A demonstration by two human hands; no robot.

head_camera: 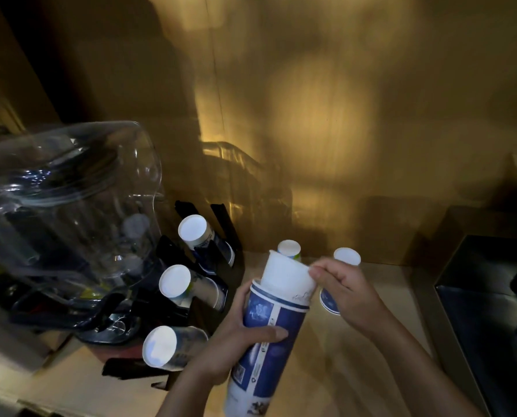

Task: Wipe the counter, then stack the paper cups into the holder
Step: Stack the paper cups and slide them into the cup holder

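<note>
Hands meet over the pale table as I watch remotely: my left hand wraps the tall blue stack of cups, its long axis tilted up and away toward the wall, while my right hand pinches the rim of a white cup lying partly inside the stack's top. The black holder, its slots already carrying cups, stands just left of the stack, nearer the left hand.
</note>
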